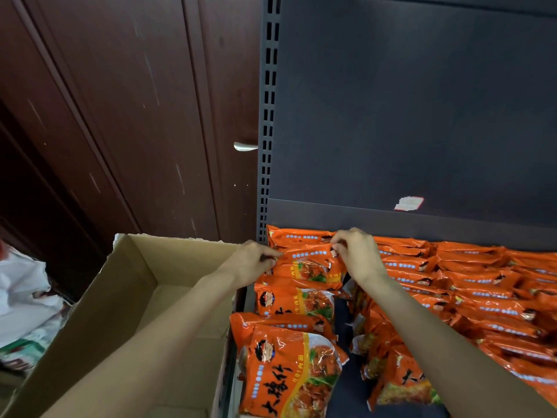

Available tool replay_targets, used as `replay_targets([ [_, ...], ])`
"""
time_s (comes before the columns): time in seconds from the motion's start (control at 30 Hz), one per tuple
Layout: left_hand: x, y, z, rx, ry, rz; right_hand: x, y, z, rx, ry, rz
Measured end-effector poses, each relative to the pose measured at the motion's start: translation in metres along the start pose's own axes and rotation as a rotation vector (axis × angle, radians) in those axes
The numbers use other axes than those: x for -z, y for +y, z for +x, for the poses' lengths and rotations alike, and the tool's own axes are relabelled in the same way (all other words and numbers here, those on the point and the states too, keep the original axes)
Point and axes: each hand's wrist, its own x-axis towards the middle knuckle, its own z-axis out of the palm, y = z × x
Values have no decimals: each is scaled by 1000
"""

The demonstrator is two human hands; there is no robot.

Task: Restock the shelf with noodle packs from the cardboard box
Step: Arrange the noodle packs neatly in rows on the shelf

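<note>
Both hands pinch one orange pack (307,260) by its ends, left hand (256,260) and right hand (354,251) seemingly squaring it into the row at the shelf's (391,220) back left corner, while the box (126,297) alongside looks emptied.

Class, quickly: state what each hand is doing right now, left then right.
Left hand: pinches the left end of a noodle pack on the shelf.
Right hand: pinches the same pack's top edge.

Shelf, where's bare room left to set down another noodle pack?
A dark bare strip of shelf runs between the left column of noodle packs and the right-hand rows. The right side is packed tight. Both hands crowd the back-left corner.
</note>
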Motion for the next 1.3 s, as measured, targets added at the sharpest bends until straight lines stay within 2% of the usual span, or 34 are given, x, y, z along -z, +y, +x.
replay_targets([
  [0.23,1,-2,-6,129,90,-259,-4,-5,-7,61,-239,-2],
  [0.37,1,-8,-9,213,139,-202,-1,-5,-20,167,-125,-198],
  [0.43,0,-8,-9,232,132,-173,-2,-12,-23,215,-202,-211],
  [0.53,-1,1,-8,212,191,-173,-7,-23,-24,194,-262,-229],
  [0.7,2,13,-8,93,361,-239,-7,-24,-23,104,-137,-170],
  [0.77,4,10,-9,92,347,-284,-8,-18,-25,32,-117,-135],
  [0.87,3,0,-13,141,127,-222,-8,-12,-28,-36,-131,-127],
  [0.93,2,-4,-15,160,47,-191,-8,-11,-29,-58,-141,-121],
  [1.03,0,-1,-11,149,111,-104,-5,-12,-27,-82,-173,-100],
  [1.17,4,9,-7,44,300,16,0,-13,-28,-97,-267,-99],
  [1.23,7,7,-4,-7,317,76,1,-12,-32,-116,-276,-69],
  [1.3,7,5,-2,-36,287,156,2,-10,-38,-83,-215,-66],
])
